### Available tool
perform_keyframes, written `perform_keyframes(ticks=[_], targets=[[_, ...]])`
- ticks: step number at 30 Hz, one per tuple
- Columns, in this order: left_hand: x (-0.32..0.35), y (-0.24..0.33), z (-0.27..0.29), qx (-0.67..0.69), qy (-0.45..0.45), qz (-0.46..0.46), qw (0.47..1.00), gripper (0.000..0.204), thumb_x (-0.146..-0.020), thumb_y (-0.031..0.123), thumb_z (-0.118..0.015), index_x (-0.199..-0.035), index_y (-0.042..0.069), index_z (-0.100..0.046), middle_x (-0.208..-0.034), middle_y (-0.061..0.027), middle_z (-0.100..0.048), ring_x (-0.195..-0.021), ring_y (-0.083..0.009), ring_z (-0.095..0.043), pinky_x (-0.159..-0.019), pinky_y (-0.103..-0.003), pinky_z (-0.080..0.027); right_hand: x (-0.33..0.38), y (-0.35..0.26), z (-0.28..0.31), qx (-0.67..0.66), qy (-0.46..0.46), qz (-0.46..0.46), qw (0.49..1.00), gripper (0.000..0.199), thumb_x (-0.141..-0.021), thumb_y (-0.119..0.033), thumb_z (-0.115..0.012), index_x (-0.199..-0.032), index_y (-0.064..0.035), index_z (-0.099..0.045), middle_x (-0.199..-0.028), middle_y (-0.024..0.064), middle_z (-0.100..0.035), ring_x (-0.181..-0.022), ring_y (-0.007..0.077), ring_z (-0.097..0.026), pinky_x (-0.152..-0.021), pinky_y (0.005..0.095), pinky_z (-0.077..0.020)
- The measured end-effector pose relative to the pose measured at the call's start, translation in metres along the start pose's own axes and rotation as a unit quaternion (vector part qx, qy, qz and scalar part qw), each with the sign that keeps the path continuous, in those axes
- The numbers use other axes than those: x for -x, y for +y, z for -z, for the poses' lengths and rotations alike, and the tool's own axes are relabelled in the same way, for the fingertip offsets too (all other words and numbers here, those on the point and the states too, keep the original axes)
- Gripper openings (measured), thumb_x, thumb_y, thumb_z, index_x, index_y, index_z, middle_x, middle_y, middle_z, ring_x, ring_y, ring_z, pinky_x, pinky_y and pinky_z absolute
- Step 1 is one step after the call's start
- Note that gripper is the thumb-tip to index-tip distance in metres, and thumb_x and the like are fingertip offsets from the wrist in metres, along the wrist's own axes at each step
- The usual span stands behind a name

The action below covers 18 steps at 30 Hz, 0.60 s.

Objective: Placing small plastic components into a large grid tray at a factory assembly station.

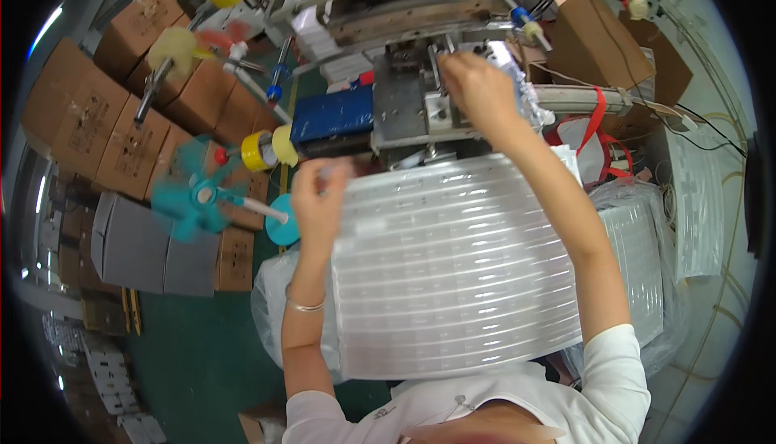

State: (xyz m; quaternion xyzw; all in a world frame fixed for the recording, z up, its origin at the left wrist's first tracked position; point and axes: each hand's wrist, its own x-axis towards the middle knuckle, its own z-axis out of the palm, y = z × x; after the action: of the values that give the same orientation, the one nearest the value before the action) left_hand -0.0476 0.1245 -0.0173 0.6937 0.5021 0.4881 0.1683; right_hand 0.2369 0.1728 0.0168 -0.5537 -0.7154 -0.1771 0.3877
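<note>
My right hand reaches over the metal fixture of a bench machine. Its fingers are bent together at a small metal block; what they pinch is hidden under them. My left hand is raised at the left far corner of a ribbed, glossy white plastic tray. Motion smears its fingers, which look curled, and I cannot make out anything in them. The tray, with long parallel channels, lies across the space between my forearms. Left of the fixture sits a dark blue box.
A small turquoise fan stands at the left, its blades blurred. Behind it are stacked brown cartons and grey boxes. A yellow tape roll is mounted near the machine. More plastic-wrapped trays and an open carton stand at right.
</note>
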Motion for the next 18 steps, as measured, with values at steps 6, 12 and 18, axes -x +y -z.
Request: perform_keyframes(ticks=[6,12,18], targets=[[0.07,-0.082,0.074,0.188,0.024,0.364,0.912,0.01,-0.088,0.019,-0.048,-0.085,0.009,-0.048,-0.095,-0.0082,-0.064,-0.078,-0.0136,-0.06,-0.064,-0.028,-0.049,0.006,-0.005,0.002,-0.052,0.096,0.003,0.994,0.019,-0.082,-0.014,-0.063,-0.1,-0.0099,-0.064,-0.096,0.0077,-0.064,-0.084,0.0281,-0.062,-0.073,0.0393,-0.0497],[0.122,-0.114,0.045,0.192,-0.12,0.403,0.887,0.027,-0.09,0.018,-0.054,-0.109,-0.002,-0.056,-0.099,-0.0078,-0.063,-0.084,-0.0135,-0.06,-0.071,-0.025,-0.049,0.063,-0.064,0.008,-0.209,-0.031,0.036,0.977,0.021,-0.079,-0.007,-0.062,-0.1,-0.0097,-0.063,-0.091,0.0085,-0.062,-0.08,0.0268,-0.061,-0.066,0.0371,-0.0509],[0.09,-0.115,0.029,0.166,-0.173,0.416,0.877,0.029,-0.081,0.008,-0.065,-0.107,-0.004,-0.062,-0.094,-0.0084,-0.065,-0.08,-0.0139,-0.06,-0.07,-0.024,-0.047,0.107,-0.099,-0.008,-0.212,-0.226,0.109,0.945,0.027,-0.077,-0.003,-0.061,-0.103,-0.0119,-0.064,-0.085,0.0063,-0.059,-0.08,0.0231,-0.061,-0.064,0.0317,-0.0524]])
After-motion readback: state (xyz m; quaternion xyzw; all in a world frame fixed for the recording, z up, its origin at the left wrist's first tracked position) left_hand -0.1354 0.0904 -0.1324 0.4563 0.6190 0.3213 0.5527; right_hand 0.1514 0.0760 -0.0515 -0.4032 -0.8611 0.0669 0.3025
